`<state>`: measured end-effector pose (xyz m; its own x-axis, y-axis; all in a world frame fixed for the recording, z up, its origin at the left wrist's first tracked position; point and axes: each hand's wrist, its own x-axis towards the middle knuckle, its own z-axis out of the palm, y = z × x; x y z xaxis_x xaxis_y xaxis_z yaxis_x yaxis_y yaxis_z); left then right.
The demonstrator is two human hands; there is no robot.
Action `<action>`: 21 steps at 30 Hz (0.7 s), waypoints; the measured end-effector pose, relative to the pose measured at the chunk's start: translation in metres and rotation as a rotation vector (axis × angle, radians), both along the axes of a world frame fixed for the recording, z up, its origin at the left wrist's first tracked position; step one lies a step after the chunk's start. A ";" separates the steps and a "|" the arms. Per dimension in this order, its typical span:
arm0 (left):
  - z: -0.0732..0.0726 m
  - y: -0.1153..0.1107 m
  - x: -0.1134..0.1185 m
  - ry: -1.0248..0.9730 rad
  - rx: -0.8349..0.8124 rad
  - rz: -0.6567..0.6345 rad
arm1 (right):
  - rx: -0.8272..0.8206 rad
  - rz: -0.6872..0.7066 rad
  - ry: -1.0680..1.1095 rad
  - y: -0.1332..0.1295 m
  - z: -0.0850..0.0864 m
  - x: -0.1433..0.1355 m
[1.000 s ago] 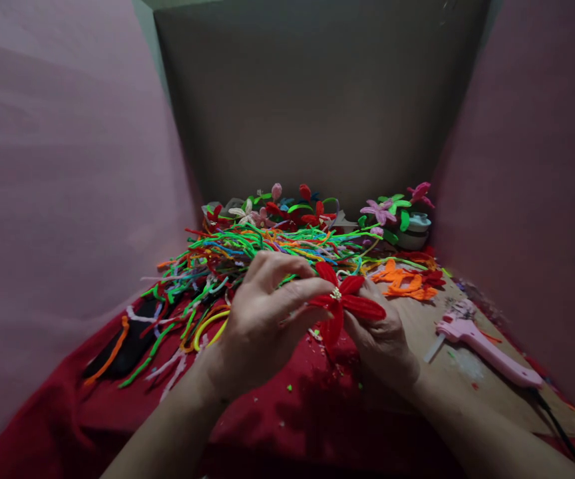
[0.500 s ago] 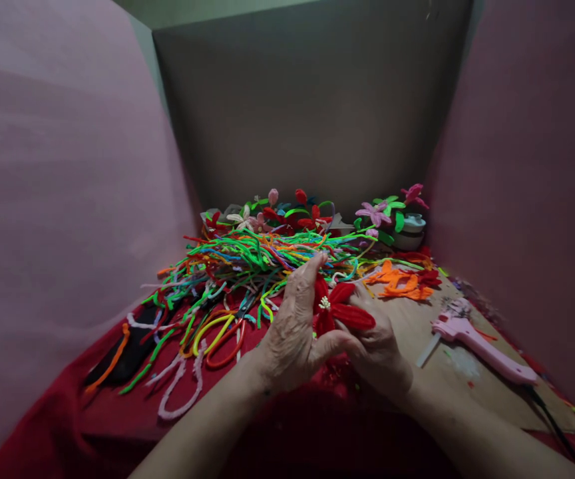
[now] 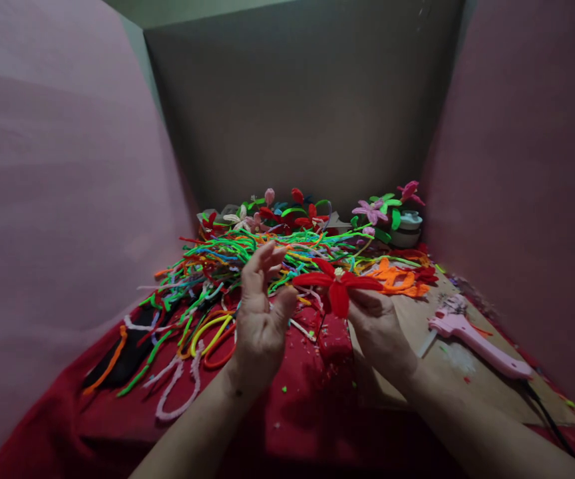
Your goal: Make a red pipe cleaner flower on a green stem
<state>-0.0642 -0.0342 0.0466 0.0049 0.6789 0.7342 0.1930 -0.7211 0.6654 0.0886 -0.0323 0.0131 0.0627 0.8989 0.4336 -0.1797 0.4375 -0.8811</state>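
Observation:
Fuzzy red petals and a cluster of pale stamens make up the red flower (image 3: 339,296), upright above the red cloth. My right hand (image 3: 380,326) pinches it from below and behind; the petals partly cover those fingertips. To the flower's left, my left hand (image 3: 262,319) is raised with fingers apart, touching nothing. Behind both hands lies a tangled pile of coloured pipe cleaners (image 3: 237,249). Scissors with yellow and red handles (image 3: 217,336) lie left of my left hand, partly hidden by it.
A pink glue gun (image 3: 482,342) rests on a brown board (image 3: 402,392) at right, its cord trailing forward. Orange fuzzy pieces (image 3: 397,279) lie near the board's back. Finished flowers (image 3: 371,211) and a pale round container (image 3: 406,229) stand behind. Pink walls flank the table.
My left hand has let go of the red flower and moved left, its fingers opening. The flower has tilted in my right hand, so its petals now spread sideways.

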 end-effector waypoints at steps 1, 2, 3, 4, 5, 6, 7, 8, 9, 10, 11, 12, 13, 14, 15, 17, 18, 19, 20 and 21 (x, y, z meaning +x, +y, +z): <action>-0.003 0.001 0.001 -0.073 -0.080 0.042 | -0.054 0.027 0.083 0.002 0.001 0.000; -0.006 0.002 0.002 -0.099 -0.152 0.070 | -0.094 0.050 0.143 0.003 0.001 -0.001; -0.010 0.002 0.004 -0.076 -0.209 0.079 | -0.130 0.076 0.179 0.004 0.002 -0.001; -0.013 0.001 0.006 -0.005 -0.245 0.066 | -0.161 0.100 0.204 0.005 0.002 -0.002; -0.016 0.000 0.010 0.094 -0.259 0.049 | -0.187 0.122 0.222 0.005 0.002 -0.003; -0.018 -0.001 0.013 0.203 -0.248 0.040 | -0.208 0.140 0.238 0.005 0.002 -0.003; -0.020 -0.003 0.017 0.301 -0.215 0.047 | -0.223 0.149 0.253 0.005 0.001 -0.004; -0.022 -0.004 0.022 0.387 -0.170 0.071 | -0.231 0.148 0.268 0.005 0.000 -0.005; -0.024 -0.005 0.026 0.468 -0.119 0.106 | -0.232 0.143 0.280 0.005 -0.001 -0.005; -0.026 -0.005 0.030 0.542 -0.074 0.151 | -0.231 0.138 0.289 0.005 -0.002 -0.005; -0.028 -0.005 0.033 0.615 -0.038 0.199 | -0.231 0.135 0.295 0.004 -0.003 -0.006; -0.030 -0.004 0.036 0.690 -0.015 0.248 | -0.232 0.133 0.296 0.004 -0.003 -0.006; -0.032 -0.003 0.038 0.767 -0.007 0.298 | -0.237 0.128 0.291 0.004 -0.003 -0.006; -0.034 0.000 0.039 0.840 -0.008 0.348 | -0.240 0.120 0.276 0.004 -0.003 -0.007; -0.036 0.002 0.039 0.907 -0.015 0.386 | -0.241 0.105 0.258 0.003 -0.002 -0.007; -0.040 0.008 0.037 0.996 -0.025 0.396 | -0.240 0.063 0.211 0.002 0.000 -0.008; -0.040 0.010 0.036 1.004 -0.025 0.375 | -0.236 0.046 0.188 0.001 0.001 -0.008; -0.041 0.012 0.034 0.987 -0.022 0.348 | -0.228 0.033 0.174 0.001 0.003 -0.009; -0.040 0.013 0.032 0.954 -0.021 0.321 | -0.219 0.022 0.163 0.001 0.004 -0.009; -0.040 0.014 0.030 0.911 -0.025 0.306 | -0.207 0.012 0.158 0.001 0.006 -0.009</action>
